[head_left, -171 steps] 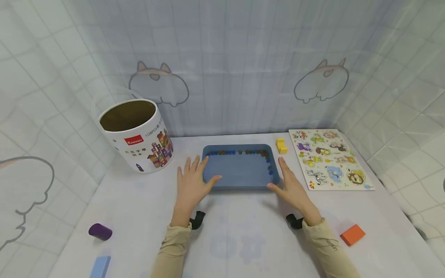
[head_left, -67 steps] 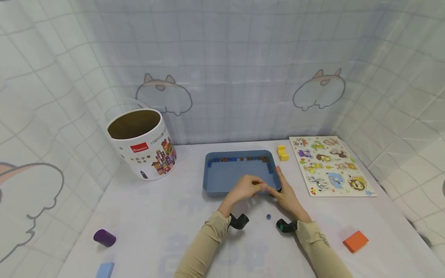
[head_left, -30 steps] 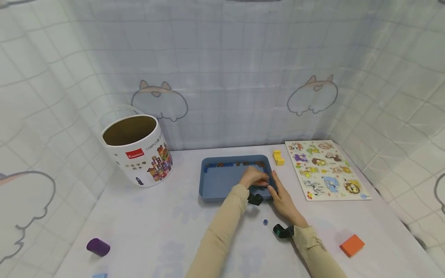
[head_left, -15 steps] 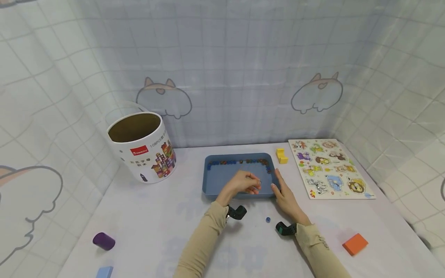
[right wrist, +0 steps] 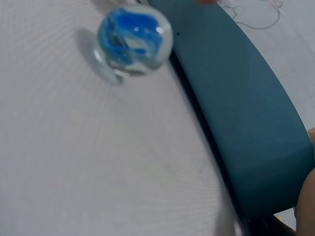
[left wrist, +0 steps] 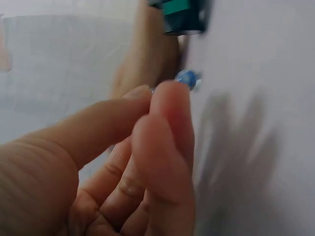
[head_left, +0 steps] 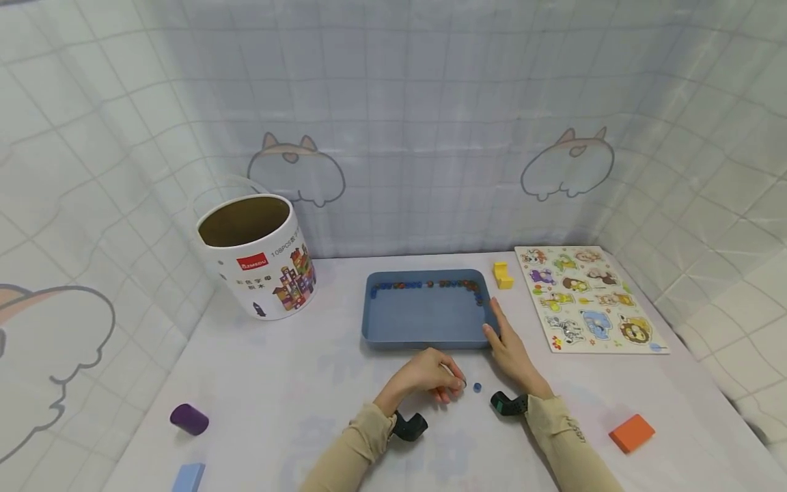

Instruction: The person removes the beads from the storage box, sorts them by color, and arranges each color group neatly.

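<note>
My left hand [head_left: 424, 374] is over the table in front of the blue-grey tray [head_left: 424, 345], thumb and index fingertips together. A small glint between them looks like a marble, mostly hidden by the fingers. Just right of the fingertips, a clear marble with blue swirls [head_left: 477, 387] lies on the table; the right wrist view shows this blue marble [right wrist: 135, 39] close up, beside the tray wall [right wrist: 236, 98]. My right hand [head_left: 513, 352] rests with fairly straight fingers along the tray's right front corner. Inside the tray, several blue and brown marbles [head_left: 399, 285] line the back and right walls.
A white printed bucket [head_left: 264, 273] stands at the back left. Right of the tray are a yellow block [head_left: 503, 277] and an animal puzzle board [head_left: 590, 301]. A purple cylinder [head_left: 189, 419], a light blue block [head_left: 188, 477] and an orange block [head_left: 632, 433] lie nearer the front.
My left hand reached into the tray's right side, rose, and came back to the table beside the loose blue marble. My right hand stays at the tray's right corner.
</note>
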A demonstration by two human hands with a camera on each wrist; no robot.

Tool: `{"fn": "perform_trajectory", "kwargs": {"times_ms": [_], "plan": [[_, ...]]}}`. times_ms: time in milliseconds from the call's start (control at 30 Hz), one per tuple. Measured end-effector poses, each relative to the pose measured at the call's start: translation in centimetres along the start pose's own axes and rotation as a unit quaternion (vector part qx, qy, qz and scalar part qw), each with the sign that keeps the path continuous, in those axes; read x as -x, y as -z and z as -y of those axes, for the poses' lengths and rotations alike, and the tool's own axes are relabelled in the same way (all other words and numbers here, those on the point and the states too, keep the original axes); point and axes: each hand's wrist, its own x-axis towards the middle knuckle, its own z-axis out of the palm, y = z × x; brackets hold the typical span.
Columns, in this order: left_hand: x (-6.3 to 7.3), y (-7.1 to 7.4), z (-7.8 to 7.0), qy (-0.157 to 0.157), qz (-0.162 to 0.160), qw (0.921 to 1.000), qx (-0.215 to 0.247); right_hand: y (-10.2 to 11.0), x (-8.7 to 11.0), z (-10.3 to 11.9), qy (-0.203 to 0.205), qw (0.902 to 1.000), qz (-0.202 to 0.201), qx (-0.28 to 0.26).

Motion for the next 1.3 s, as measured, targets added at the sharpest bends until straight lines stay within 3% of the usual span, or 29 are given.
{"fn": "perform_trajectory", "kwargs": {"times_ms": [267,500,700,900,1067,1200,1300], "plan": [[-0.4,-1.3,0.3,-0.001,-0.010,0.9991,-0.041,0.0,-0.1,0.0,0.004,1.0000,-0.002,-0.006],[-0.9,-0.2,-1.1,0.003,-0.007,0.9993,-0.036,0.0,-0.1,-0.1,0.007,1.0000,0.000,-0.005],[-4.0,2.3,-3.5,-0.019,-0.048,0.9981,0.034,0.1,-0.2,-0.2,0.007,0.9999,-0.005,-0.005],[-8.4,3.4,-5.3,-0.001,-0.109,0.9929,0.049,0.1,-0.2,-0.2,0.006,1.0000,-0.004,-0.007],[-11.2,3.1,-6.0,0.047,-0.142,0.9866,0.065,0.1,-0.2,-0.1,-0.004,0.9997,-0.002,-0.023],[-12.7,2.5,-6.0,0.097,-0.169,0.9761,0.097,-0.1,-0.3,-0.1,-0.003,0.9997,-0.001,-0.024],[-13.6,2.0,-5.9,0.116,-0.177,0.9686,0.130,-0.3,-0.3,-0.1,0.002,0.9997,-0.009,-0.022]]}}
